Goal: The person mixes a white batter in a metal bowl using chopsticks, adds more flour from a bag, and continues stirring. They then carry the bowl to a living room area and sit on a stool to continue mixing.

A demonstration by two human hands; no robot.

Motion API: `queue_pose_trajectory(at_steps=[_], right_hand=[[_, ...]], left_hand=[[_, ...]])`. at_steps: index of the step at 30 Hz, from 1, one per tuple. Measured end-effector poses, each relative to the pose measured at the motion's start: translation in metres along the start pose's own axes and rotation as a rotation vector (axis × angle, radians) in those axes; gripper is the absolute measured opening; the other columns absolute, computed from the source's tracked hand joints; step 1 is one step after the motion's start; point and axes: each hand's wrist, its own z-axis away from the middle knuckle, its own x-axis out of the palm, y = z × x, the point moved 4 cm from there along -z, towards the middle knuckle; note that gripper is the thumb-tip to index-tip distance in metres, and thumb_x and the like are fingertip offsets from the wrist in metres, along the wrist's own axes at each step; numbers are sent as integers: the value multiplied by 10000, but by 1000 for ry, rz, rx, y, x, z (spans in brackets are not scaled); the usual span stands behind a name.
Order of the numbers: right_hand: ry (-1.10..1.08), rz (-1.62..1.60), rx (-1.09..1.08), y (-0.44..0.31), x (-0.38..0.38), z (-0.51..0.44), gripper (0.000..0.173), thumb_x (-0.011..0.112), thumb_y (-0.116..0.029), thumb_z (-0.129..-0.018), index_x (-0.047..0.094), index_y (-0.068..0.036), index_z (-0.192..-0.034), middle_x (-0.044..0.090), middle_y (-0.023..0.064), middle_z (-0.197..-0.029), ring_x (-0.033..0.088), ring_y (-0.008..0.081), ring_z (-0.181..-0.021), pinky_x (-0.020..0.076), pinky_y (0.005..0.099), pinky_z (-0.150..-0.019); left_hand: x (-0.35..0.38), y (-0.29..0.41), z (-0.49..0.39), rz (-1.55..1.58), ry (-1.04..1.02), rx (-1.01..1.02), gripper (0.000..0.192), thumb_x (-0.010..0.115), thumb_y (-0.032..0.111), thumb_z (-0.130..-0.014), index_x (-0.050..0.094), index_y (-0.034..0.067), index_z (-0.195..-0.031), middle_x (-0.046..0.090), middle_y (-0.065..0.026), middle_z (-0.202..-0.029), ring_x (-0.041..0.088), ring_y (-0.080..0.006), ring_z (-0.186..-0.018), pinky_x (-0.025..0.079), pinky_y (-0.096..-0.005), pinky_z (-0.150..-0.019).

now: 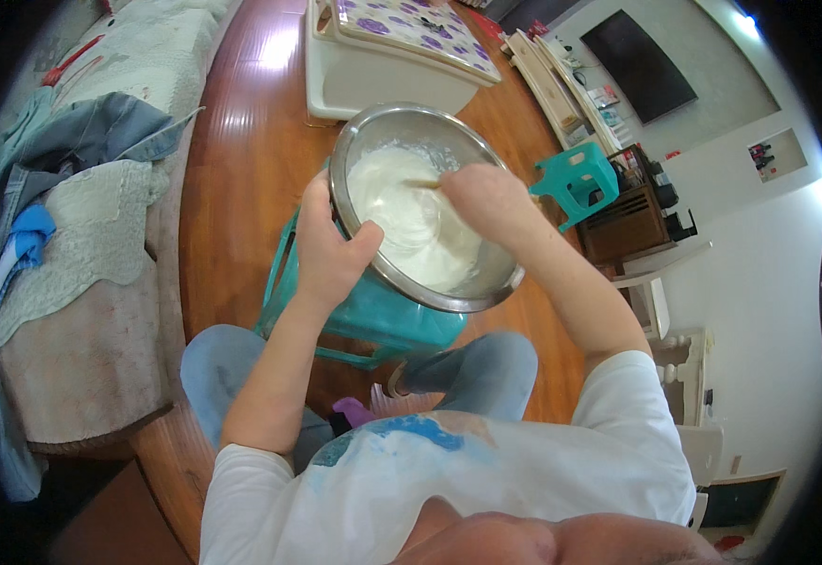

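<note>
A large stainless-steel mixing bowl is tilted above a green plastic stool in front of me. My left hand grips the bowl's left rim, its thumb over the edge. Inside lies a smooth, thick white mixture with swirl marks. My right hand is closed on a thin utensil over the bowl's right side; the utensil's near end is in the mixture. Its working end is hidden, so its exact kind cannot be told.
A sofa with denim clothes stands at the left. Beyond the bowl is a white table with a purple-flowered cover. Another green stool and a wooden cabinet stand to the right. My knees flank the near stool.
</note>
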Motion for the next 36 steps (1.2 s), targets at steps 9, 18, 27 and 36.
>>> queue_pose_trajectory(at_steps=[9,18,27,36], right_hand=[[-329,-211,58,40,-16,27,172,557,-177,-851,666,-45,-832,664,155,-850,647,309,-811,519,434,-707],[-197,-277,-257,-8,-8,43,205,585,-232,-865,683,-59,-916,633,159,-746,633,326,-785,506,408,-688],[33,93,-45,1,-4,6,167,563,-195,-869,663,-63,-848,641,150,-741,648,326,-738,519,413,-654],[-211,-115,-25,27,-14,51,160,549,-187,-852,648,-64,-823,629,164,-731,630,342,-718,505,448,-653]], left_hand=[[-3,0,2,-11,-18,-50,599,593,29,-693,418,-47,-1261,514,-151,-1177,532,-219,-1074,435,-331,-929],[-5,2,4,-10,56,14,593,592,19,-694,422,-50,-1257,532,-147,-1156,541,-214,-1057,438,-330,-926],[2,1,1,111,-42,-40,537,562,42,-723,455,-54,-1240,544,-133,-1150,520,-206,-1082,398,-334,-969],[-4,-2,4,28,-6,-49,587,601,27,-694,429,-54,-1250,533,-151,-1158,545,-223,-1058,436,-338,-931]])
